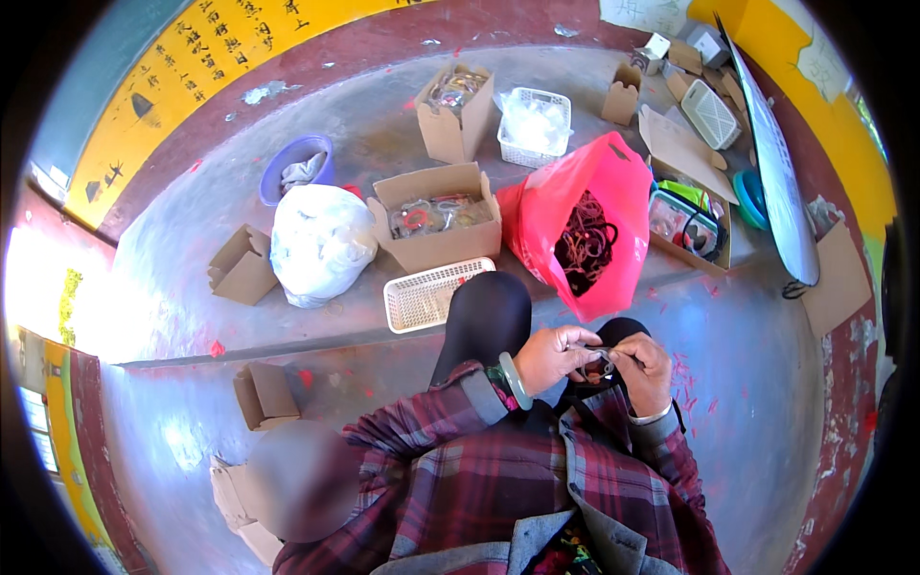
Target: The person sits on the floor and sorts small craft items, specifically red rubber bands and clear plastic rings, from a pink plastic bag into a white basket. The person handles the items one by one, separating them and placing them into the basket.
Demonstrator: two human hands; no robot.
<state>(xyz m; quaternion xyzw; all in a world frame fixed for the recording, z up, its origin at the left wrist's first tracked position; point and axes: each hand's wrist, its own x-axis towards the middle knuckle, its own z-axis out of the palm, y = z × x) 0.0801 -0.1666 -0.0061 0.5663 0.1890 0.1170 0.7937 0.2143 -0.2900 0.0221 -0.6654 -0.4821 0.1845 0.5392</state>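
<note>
Above my knees my left hand (556, 356) and my right hand (645, 372) meet, both with fingers pinched. Between them is a small dark cord-like piece (596, 356), too small to name for certain; fingers cover much of it. A jade-coloured bangle (515, 381) circles my left wrist. Just beyond my hands stands a pink plastic bag (532, 216), its mouth turned toward me. Inside it lies a heap of dark reddish cords or bands (586, 244). To the left of my knee is a cream plastic basket (407, 305), nearly bare inside.
Beyond the basket, a cardboard box (441, 247) holds bagged pieces. A white stuffed bag (323, 246) and purple basin (271, 182) stand left of it. A white basket (527, 153) and another box (450, 139) sit farther off. At right, a large board (776, 163) leans among boxes.
</note>
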